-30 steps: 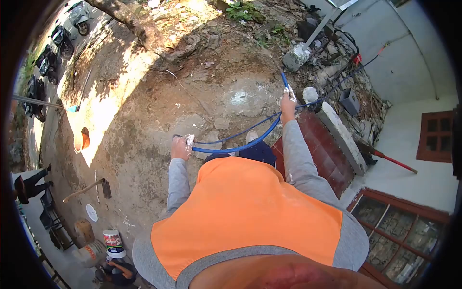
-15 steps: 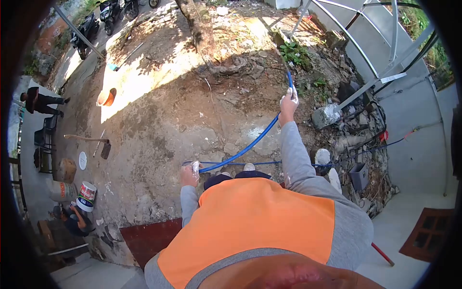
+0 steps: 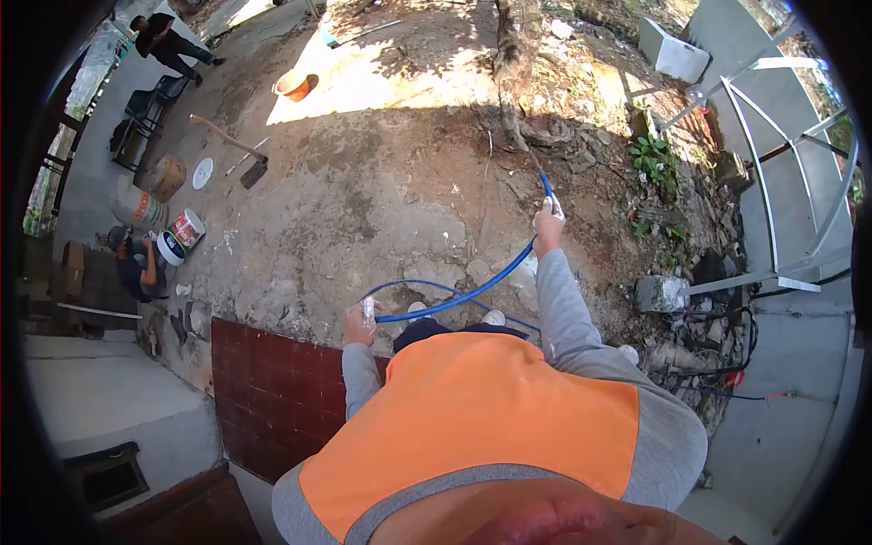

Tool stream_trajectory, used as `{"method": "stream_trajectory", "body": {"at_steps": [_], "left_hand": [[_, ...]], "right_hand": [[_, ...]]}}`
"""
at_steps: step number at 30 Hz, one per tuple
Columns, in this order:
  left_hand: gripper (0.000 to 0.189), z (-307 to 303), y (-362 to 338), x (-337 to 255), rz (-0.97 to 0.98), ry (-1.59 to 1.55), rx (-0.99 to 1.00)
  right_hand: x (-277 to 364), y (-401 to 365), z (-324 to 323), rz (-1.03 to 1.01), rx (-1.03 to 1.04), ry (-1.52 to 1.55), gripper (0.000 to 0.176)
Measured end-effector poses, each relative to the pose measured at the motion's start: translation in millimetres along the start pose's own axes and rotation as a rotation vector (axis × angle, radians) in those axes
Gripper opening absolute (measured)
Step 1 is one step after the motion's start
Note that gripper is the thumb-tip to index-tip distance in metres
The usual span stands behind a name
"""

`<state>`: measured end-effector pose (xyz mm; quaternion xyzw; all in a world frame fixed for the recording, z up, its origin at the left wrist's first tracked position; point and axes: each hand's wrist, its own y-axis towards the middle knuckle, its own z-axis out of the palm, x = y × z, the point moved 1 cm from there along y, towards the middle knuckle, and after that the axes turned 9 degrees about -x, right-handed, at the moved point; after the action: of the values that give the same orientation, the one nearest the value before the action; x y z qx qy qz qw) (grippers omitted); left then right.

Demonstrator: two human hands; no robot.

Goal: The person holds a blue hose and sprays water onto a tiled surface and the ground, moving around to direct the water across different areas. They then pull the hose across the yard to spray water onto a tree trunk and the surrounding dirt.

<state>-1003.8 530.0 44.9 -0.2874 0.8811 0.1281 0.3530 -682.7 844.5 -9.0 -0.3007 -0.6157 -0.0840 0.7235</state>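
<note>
A blue hose bows between my two hands in front of my body. My right hand, whitened with a pale residue, is closed round it near its far end, arm stretched forward. From that tip a faint streak, seemingly water, runs on toward the tree base. Lower and to the left, my left hand wraps round another part of the hose, with white smears on its fingers. A further loop of hose passes behind, close to my shoes.
A tree trunk rises ahead. At left lie a hoe, a white bucket and a crouching person; another person stands farther off. Rubble and a concrete block with metal posts line the right. An orange pot lies ahead.
My view has turned left, so the surroundings appear shifted and rotated. Both hands keep their hold on the hose. The hose loop near my shoes now bows higher.
</note>
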Motion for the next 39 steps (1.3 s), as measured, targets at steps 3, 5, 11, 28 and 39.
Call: {"method": "stream_trajectory", "body": {"at_steps": [3,5,11,28,39], "left_hand": [[0.02,-15,0,30,0.116,0.058,-0.097],[0.02,-25,1,55,0.029,0.012,-0.062],[0.02,-50,9,100,-0.099,-0.062,-0.032],[0.023,-98,42,151,-0.226,-0.027,-0.039],[0.029,-93,45,151,-0.194,-0.04,-0.065]], "right_hand": [[-14,-27,30,-0.129,-0.01,-0.087,0.03],[-29,-37,48,-0.115,-0.039,-0.113,0.03],[-92,-66,80,-0.087,0.108,-0.352,0.021],[-71,-128,213,0.287,0.181,-0.065,0.015],[-53,-128,228,0.127,0.227,0.025,0.014]]}}
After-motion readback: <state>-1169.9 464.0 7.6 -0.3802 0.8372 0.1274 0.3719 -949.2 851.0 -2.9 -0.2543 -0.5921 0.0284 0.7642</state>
